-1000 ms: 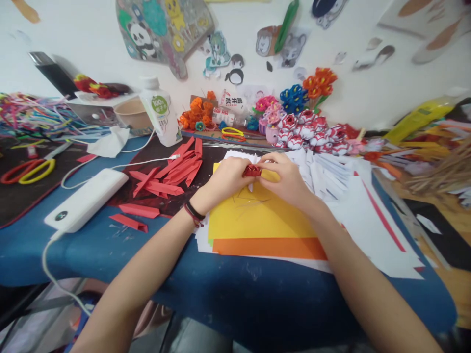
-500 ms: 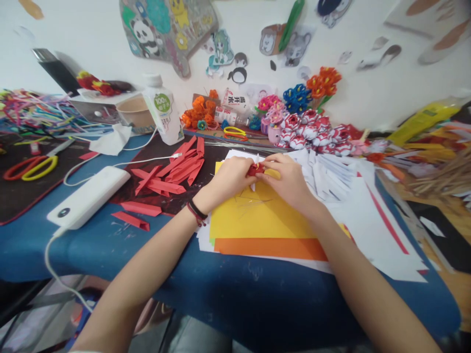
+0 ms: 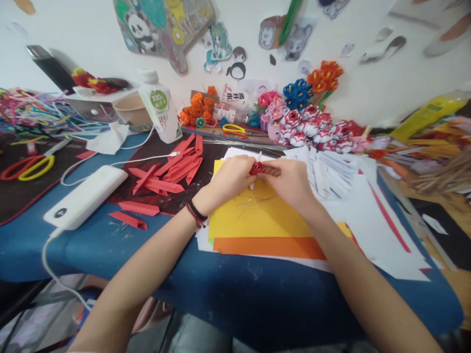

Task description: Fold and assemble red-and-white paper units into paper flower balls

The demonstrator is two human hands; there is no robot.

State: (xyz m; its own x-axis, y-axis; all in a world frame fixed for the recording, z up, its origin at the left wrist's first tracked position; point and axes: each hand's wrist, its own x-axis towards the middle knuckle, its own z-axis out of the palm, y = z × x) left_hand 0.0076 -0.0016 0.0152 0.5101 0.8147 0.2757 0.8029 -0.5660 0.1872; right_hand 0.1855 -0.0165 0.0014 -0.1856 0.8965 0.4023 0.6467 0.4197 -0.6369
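Between my two hands, above the yellow paper (image 3: 253, 218), is a small piece of folded red paper (image 3: 257, 168) with white pointed ends sticking out of it. My left hand (image 3: 235, 171) is closed on its left side. My right hand (image 3: 290, 177) pinches its right side with thumb and fingers. The fingers cover much of the piece, so its full shape is hidden. An orange sheet (image 3: 268, 246) shows under the yellow one. To the left lie several folded red paper strips (image 3: 162, 186); to the right is a pile of folded white paper strips (image 3: 327, 171).
A white power bank (image 3: 86, 196) with a cable lies on the left, near red-and-yellow scissors (image 3: 27, 166). At the back stand a white bottle (image 3: 160, 108), red-and-white folded paper flowers (image 3: 309, 127) and blue flowers (image 3: 297, 95). White sheets (image 3: 382, 235) cover the right side.
My right hand's fingers have drawn closer together and turned slightly on the red piece. My left hand keeps its grip. The camera view has shifted slightly.
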